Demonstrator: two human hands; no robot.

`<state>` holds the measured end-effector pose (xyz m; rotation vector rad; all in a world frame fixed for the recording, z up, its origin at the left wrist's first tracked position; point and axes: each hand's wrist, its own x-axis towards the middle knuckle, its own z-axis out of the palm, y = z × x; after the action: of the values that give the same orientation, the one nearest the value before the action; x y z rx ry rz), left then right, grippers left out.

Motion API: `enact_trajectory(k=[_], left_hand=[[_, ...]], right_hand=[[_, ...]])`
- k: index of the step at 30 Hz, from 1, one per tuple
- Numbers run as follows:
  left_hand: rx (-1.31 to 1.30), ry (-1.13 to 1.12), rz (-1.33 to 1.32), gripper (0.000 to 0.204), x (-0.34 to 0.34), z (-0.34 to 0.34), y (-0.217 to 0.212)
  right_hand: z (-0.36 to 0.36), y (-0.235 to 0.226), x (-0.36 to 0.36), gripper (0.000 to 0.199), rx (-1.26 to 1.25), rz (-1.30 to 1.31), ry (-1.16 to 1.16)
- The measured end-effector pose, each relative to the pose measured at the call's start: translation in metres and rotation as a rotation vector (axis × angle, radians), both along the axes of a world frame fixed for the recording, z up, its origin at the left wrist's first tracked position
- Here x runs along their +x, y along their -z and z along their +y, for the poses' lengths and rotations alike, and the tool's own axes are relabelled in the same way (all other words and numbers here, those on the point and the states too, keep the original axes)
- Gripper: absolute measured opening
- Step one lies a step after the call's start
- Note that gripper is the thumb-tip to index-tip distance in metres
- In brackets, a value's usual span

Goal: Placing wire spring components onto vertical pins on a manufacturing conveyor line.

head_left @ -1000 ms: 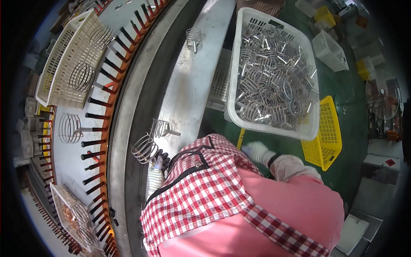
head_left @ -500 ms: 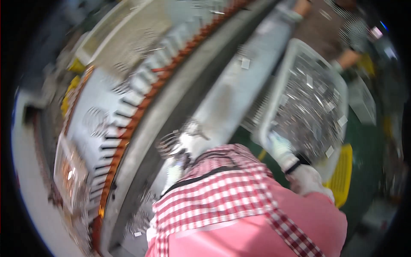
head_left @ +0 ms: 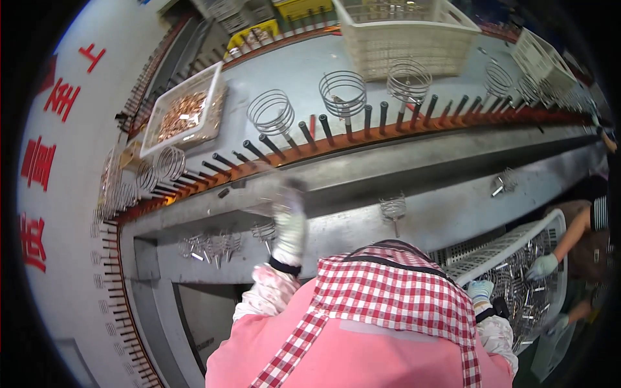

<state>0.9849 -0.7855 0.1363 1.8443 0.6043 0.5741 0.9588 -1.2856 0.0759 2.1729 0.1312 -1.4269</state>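
My left hand (head_left: 290, 216), in a pale glove, is raised over the metal trough (head_left: 349, 223), below a row of black pegs (head_left: 326, 132). Motion smears its fingers, and a faint streak beside them is too blurred to name. My right hand (head_left: 480, 292), also gloved, is closed at the near corner of a tilted white basket (head_left: 462, 275) heaped with metal wire coils (head_left: 517, 291). On the trough's ledge lie a single wire coil with a stem (head_left: 393, 208), another by my left hand (head_left: 263, 233), and a cluster of coils (head_left: 213, 246) farther left.
Larger wire coils (head_left: 272, 111) stand along the pegs. Behind them are a tray of copper-coloured parts (head_left: 217, 77) and a tall cream crate (head_left: 414, 48). At the right, a co-worker's gloved hand (head_left: 542, 266) reaches into the basket. A white wall with red lettering (head_left: 71, 149) rises at left.
My view has turned rightward and steadied, so the trough now runs across it. My left hand has risen from the ledge toward the pegs. My right hand stays at the basket.
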Motion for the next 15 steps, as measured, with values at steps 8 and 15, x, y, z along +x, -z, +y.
enact_trajectory(k=[8,15], left_hand=[[-0.104,-0.566,-0.117,0.042,0.072,0.135,-0.063],[0.219,-0.379,0.09,0.025,0.061,0.271,0.026]], right_hand=[[-0.051,0.062,0.015,0.024,-0.079,-0.053,-0.067],[-0.076,0.05,0.052,0.027,-0.004,-0.094,-0.117]])
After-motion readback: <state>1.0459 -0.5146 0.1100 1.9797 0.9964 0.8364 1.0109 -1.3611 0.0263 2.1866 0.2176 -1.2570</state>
